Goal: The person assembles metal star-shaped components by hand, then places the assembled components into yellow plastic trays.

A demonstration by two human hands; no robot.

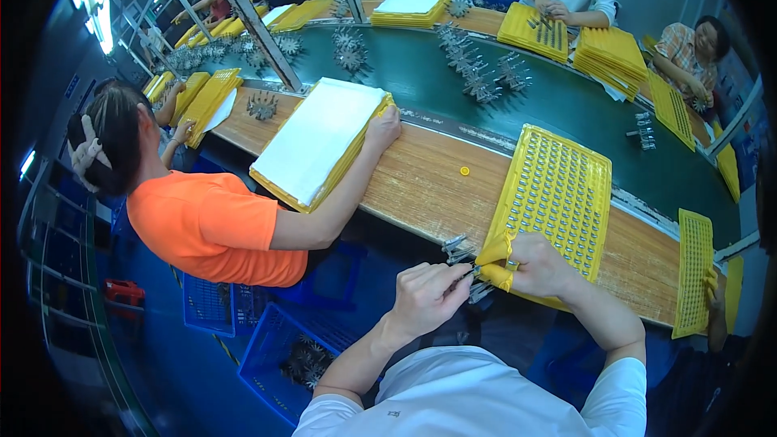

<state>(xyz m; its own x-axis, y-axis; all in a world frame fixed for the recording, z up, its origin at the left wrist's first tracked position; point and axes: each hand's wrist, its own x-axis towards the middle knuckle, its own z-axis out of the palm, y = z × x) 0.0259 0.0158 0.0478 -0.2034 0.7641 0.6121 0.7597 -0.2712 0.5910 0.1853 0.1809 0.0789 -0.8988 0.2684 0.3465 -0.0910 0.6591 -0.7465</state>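
We're gripping a cluster [458,248] with left hand [424,294] and right hand [537,265]; pins [562,201] are filling the tray [604,186] where visible, the cluster seemingly unfinished.

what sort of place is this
Most likely a factory assembly line: workers line both sides of a long green belt with clusters of metal parts on it, and a yellow tray on the near bench holds rows of small metal pieces.
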